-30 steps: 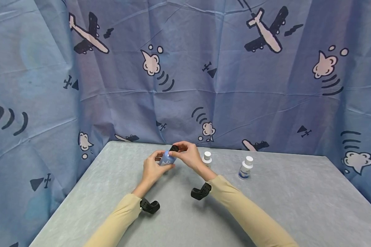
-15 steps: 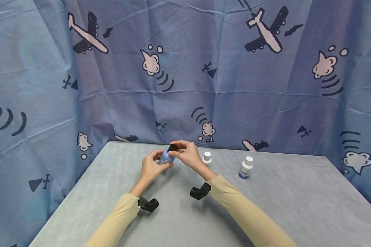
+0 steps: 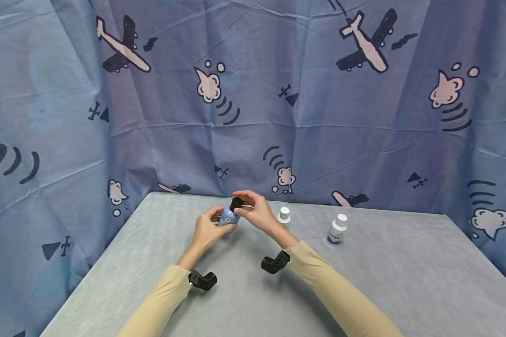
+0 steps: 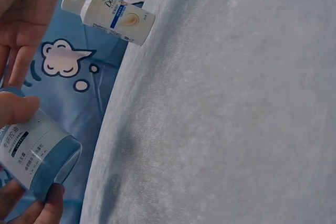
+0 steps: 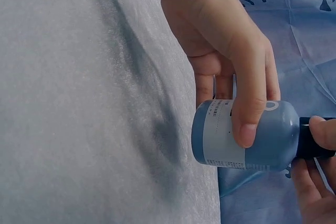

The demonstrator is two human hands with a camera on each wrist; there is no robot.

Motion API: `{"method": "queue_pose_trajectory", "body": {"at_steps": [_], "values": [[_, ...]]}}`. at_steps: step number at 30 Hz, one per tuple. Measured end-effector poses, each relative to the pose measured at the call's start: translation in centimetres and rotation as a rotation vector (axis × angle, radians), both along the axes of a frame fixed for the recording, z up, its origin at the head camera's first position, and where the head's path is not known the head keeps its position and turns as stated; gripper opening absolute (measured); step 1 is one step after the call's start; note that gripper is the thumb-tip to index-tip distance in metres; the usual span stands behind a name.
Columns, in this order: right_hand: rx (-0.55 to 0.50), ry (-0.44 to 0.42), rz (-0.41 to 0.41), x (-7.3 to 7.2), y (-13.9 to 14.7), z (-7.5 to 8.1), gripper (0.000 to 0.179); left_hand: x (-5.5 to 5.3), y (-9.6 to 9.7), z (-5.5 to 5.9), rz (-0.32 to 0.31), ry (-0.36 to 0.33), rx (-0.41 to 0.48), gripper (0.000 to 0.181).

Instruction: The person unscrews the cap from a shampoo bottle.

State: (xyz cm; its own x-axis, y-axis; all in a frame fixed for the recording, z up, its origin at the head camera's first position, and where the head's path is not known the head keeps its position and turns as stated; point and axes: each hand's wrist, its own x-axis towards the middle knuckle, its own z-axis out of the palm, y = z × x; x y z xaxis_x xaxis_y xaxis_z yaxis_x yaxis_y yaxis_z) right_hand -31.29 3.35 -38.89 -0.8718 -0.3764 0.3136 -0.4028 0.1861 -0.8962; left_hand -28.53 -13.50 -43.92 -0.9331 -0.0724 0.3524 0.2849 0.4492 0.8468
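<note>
In the head view, my left hand [image 3: 206,230] grips a small blue bottle [image 3: 229,216] around its body, tilted and held up over the table. My right hand [image 3: 257,213] pinches its black cap [image 3: 236,203] between thumb and fingers. The right wrist view shows the left thumb pressed across the pale label of the bottle [image 5: 223,132], while the other hand's thumb lies on the black cap [image 5: 306,140]. Seen from the left wrist, the base of the bottle [image 4: 55,163] points toward the table and fingers support it underneath.
A white bottle [image 3: 284,217] stands behind the right wrist, partly covered by it. Farther right is another white bottle [image 3: 336,229] with a blue-marked label. Blue printed cloth [image 3: 253,93] hangs along the back and sides of the grey table [image 3: 244,299].
Both hands keep their hold on the bottle and cap, with only small shifts. The bottle has tipped slightly more upright and more of the black cap shows.
</note>
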Motion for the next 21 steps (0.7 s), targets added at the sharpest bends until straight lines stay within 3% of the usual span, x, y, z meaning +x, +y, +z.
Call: {"method": "queue_pose_trajectory", "body": {"at_steps": [5, 13, 21], "values": [[-0.059, -0.024, 0.023, 0.07, -0.21, -0.21, 0.049, 0.13, 0.12, 0.13, 0.023, -0.002, -0.003, 0.053], [-0.007, -0.049, -0.228, 0.46, -0.73, -0.38, 0.04, 0.51, 0.44, 0.52, 0.095, 0.021, -0.034, 0.05], [0.009, -0.066, -0.271, 0.32, -1.01, -0.48, 0.032, 0.58, 0.53, 0.27, 0.12, 0.03, -0.049, 0.052]]}}
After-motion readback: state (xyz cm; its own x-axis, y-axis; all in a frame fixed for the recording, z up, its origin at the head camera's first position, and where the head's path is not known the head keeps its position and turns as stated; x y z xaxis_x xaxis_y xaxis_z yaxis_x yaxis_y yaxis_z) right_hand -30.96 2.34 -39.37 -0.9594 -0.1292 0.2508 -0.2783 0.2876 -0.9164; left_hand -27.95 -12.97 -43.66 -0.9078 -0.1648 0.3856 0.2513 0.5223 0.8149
